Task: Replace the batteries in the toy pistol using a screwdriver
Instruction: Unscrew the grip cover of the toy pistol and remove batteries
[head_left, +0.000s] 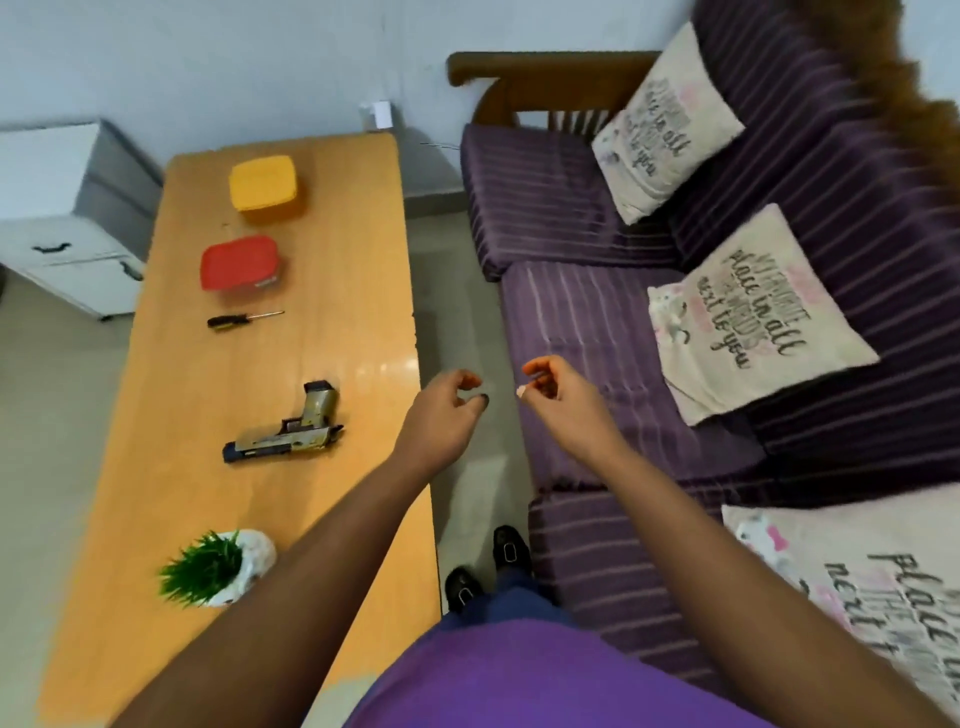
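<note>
Both hands raised over the gap between table (156, 467) and sofa (597, 322), empty. Left hand (441, 415) fingers loosely curled, grasping nothing; right hand (561, 395) same, half-curled. Toy pistol (291, 426) flat on the table, left of the left hand, not touched. Screwdriver (241, 319) farther up the table, just before the red-lidded box (239, 262); yellow box (264, 191) beyond.
</note>
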